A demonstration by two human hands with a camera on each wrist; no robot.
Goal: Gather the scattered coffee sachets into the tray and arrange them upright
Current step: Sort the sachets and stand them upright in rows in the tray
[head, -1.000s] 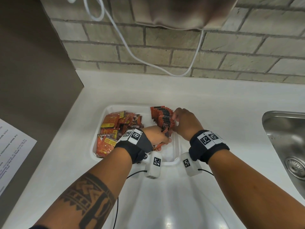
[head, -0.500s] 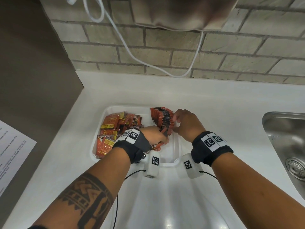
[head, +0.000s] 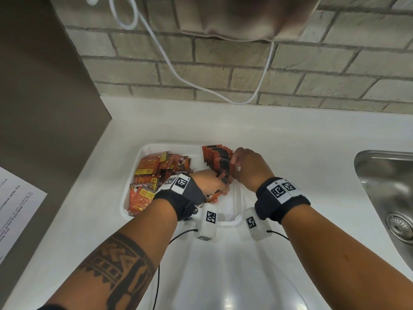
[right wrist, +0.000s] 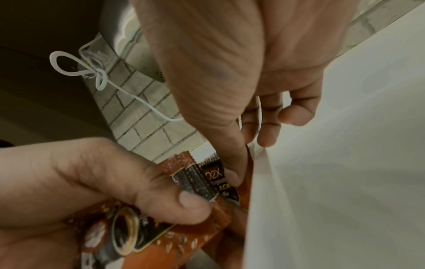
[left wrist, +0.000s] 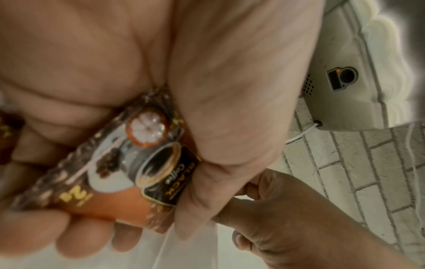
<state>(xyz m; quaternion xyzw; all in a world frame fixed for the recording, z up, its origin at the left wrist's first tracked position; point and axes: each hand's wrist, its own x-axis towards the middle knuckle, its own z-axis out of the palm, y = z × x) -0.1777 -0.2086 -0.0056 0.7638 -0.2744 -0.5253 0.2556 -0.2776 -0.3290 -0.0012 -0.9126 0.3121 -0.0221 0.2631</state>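
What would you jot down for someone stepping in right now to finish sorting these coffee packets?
Left hand: fingers curled round a small bunch of sachets, over the near right part of the tray.
Right hand: fingers at the near end of the upright row; thumb pressed on the front sachet.
Done: a row of sachets stands on edge along the tray's right side.
Left: add the bunch in the left hand to the row, then stand up the loose pile lying flat in the tray's left half. No sachets show on the counter outside the tray.
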